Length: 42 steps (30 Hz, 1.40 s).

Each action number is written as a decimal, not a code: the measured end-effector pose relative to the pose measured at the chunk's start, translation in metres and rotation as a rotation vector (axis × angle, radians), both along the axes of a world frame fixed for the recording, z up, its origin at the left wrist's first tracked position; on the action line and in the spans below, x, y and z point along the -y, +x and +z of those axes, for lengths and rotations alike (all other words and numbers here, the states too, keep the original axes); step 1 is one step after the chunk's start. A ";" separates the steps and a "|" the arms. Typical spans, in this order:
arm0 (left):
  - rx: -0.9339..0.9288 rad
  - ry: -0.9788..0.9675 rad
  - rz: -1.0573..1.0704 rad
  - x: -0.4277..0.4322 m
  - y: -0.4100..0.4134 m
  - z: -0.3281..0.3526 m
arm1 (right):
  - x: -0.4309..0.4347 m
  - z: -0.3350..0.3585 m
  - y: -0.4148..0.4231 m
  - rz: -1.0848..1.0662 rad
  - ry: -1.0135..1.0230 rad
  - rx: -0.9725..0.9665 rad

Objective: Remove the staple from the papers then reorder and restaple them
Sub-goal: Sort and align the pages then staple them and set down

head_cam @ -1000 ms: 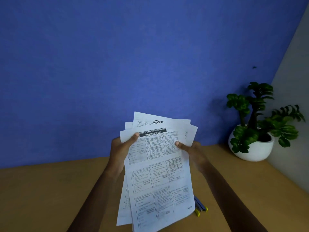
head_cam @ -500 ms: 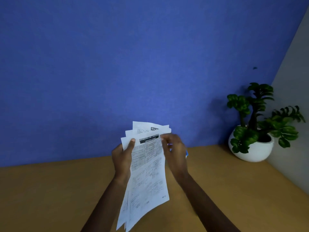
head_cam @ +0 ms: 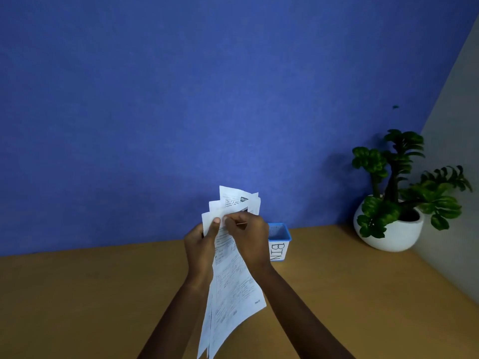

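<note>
A fanned sheaf of printed white papers (head_cam: 233, 286) hangs upright above the wooden desk, turned nearly edge-on to me. My left hand (head_cam: 201, 244) grips the papers near their top left corner, thumb on the front sheet. My right hand (head_cam: 250, 238) pinches the same top corner from the right, fingertips meeting the left thumb. A thin pale sliver shows on the right hand's knuckles; I cannot tell whether it is the staple. No stapler is visible.
A small blue mesh basket labelled BIN (head_cam: 278, 242) stands on the desk (head_cam: 90, 294) just behind my right hand, against the blue wall. A white pot with a green plant (head_cam: 394, 224) sits at the back right corner.
The papers have turned from facing me to nearly edge-on and drawn closer together. My right hand has slid from the right edge to the top left corner. The bin has come into view.
</note>
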State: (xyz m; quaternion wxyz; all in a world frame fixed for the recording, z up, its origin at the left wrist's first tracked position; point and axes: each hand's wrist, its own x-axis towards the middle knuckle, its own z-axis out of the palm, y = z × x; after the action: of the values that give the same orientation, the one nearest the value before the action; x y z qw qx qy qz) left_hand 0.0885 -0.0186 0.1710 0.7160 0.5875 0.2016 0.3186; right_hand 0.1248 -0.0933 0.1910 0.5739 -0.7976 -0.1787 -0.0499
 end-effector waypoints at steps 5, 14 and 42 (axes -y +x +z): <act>0.042 0.091 -0.013 0.004 -0.001 -0.003 | 0.003 0.004 -0.001 -0.003 0.053 -0.027; 0.042 0.200 -0.034 0.006 -0.001 -0.003 | 0.004 0.005 0.004 -0.009 0.005 -0.110; -0.087 -0.218 -0.484 -0.020 0.005 -0.002 | 0.010 0.014 0.000 0.011 -0.071 -0.076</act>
State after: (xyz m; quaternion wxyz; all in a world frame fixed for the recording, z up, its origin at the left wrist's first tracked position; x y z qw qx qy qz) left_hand 0.0933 0.0012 0.1687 0.8211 0.5510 0.1191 0.0891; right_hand 0.1247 -0.1031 0.2048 0.5519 -0.8177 -0.1631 -0.0101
